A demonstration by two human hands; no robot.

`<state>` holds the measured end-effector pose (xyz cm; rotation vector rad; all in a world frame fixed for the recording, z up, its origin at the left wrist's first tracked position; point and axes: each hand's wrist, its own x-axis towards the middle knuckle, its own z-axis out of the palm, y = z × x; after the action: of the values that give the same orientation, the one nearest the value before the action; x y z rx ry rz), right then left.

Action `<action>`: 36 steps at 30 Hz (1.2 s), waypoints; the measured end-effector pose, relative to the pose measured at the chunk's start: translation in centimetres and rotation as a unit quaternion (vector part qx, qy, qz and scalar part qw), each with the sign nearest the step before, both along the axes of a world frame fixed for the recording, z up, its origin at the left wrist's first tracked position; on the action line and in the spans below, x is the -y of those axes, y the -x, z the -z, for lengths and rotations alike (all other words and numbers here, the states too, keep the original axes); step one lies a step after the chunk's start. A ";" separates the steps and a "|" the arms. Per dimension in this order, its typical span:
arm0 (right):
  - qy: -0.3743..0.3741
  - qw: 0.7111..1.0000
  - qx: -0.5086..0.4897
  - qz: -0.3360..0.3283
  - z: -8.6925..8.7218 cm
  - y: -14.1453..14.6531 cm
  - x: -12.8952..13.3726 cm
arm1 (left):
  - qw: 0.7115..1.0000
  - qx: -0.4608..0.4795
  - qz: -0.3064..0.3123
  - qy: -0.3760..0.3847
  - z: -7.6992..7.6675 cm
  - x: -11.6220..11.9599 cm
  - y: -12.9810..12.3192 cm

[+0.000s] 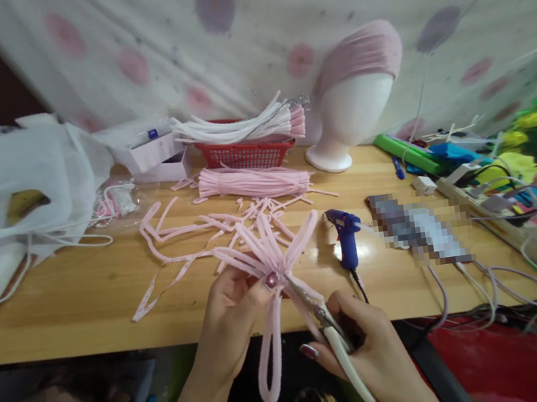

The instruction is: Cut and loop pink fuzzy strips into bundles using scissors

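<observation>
My left hand (236,314) pinches the middle of a pink pipe-cleaner flower (266,241), thumb on top. Fuzzy loops fan up and outward from the pinch. One long loop (269,359) hangs down below it, past the table's edge. In my right hand (366,340) is a pair of white-handled scissors (340,350), held by the handles. Their metal blades point up and left, with the tips at the flower's centre beside my left thumb. Whether the blades touch a stem is hidden.
Loose pink pipe cleaners (178,229) lie behind the flower, before a pink bundle (253,182) and a red basket (243,156). A blue glue gun (346,237) lies to the right. Beyond stand a white head form (355,107) and a power strip (486,222) with cables.
</observation>
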<state>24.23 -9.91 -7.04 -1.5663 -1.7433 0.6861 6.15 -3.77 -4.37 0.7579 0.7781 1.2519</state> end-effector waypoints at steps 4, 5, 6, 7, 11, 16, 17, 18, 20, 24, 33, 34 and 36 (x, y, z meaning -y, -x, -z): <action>-0.022 0.999 0.025 0.005 0.2 -0.1 0.0 | 0.999 0.014 0.024 0.029 -0.5 0.0 -0.3; -0.025 0.999 0.029 0.008 0.3 -0.1 0.0 | 0.999 0.017 0.025 0.031 -0.5 0.0 -0.3; -0.026 0.999 0.031 0.011 0.3 -0.1 0.0 | 0.999 0.019 0.024 0.031 -0.5 0.0 -0.3; -0.024 0.999 0.034 0.013 0.3 -0.1 0.0 | 0.999 0.020 0.021 0.029 -0.4 0.0 -0.3; -0.017 0.999 0.038 0.023 0.3 -0.3 0.0 | 1.000 0.009 -0.010 0.009 -0.2 -0.2 -0.5; -0.003 0.999 0.025 0.019 0.8 -0.2 0.1 | 0.999 0.027 -0.013 0.030 -0.2 -0.2 -0.7; -0.002 1.000 0.023 0.018 1.0 -0.3 0.2 | 0.999 0.033 -0.012 0.039 -0.2 -0.2 -0.7; -0.001 1.000 0.021 0.016 1.1 -0.3 0.2 | 0.998 0.037 -0.012 0.050 -0.2 -0.1 -0.7; 0.000 1.000 0.022 0.011 1.3 -0.4 0.2 | 0.997 0.043 -0.008 0.071 -0.3 0.0 -0.6; -0.023 0.999 0.037 0.001 1.2 -0.5 0.1 | 0.994 0.051 0.008 0.093 -0.4 0.0 -0.6; -0.089 0.995 0.049 -0.006 1.5 -0.1 -0.3 | 0.994 0.018 0.035 0.099 -0.8 0.0 -0.3; -0.085 0.995 0.044 -0.007 1.4 -0.2 -0.3 | 0.994 0.013 0.035 0.102 -0.9 0.0 -0.2; -0.065 0.997 0.033 -0.013 1.1 -0.3 -0.3 | 0.994 0.007 0.028 0.106 -1.1 0.1 -0.1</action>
<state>24.54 -9.58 -8.18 -1.4958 -1.8224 0.5275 6.30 -3.85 -3.25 0.5925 0.8579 1.1035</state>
